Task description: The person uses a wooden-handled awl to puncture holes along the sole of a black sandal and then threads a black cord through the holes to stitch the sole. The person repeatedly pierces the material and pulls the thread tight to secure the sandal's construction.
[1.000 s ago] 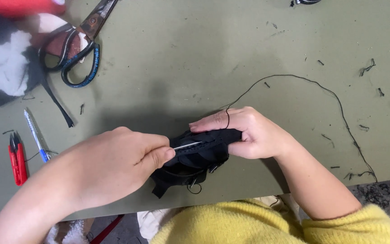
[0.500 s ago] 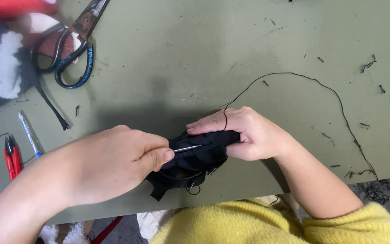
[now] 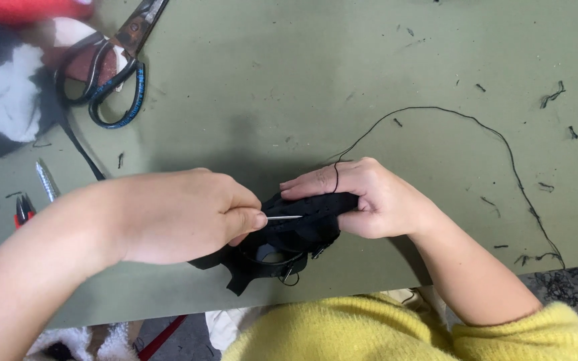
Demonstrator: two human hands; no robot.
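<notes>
Black fabric piece (image 3: 302,230) lies at the desk's (image 3: 369,73) near edge, clamped in the right hand (image 3: 376,200). Left hand (image 3: 182,214) fingers pinch a needle (image 3: 284,217), lying horizontally, tip pointing right into the fabric.

Both hands are bare here, no gloves, no rings, no watch or bracelet anywhere I can see. The left hand (image 3: 182,214) comes off a forearm that's bare all the way to the frame edge, so no cuff shows on that side. Behind the right hand (image 3: 376,200), past the wrist and a stretch of bare forearm, there's a fuzzy bright yellow sleeve (image 3: 536,327), pushed up the arm. Same fluffy yellow knit across the chest, below the hands. Nails look short and plain, no polish that I can make out.
</notes>
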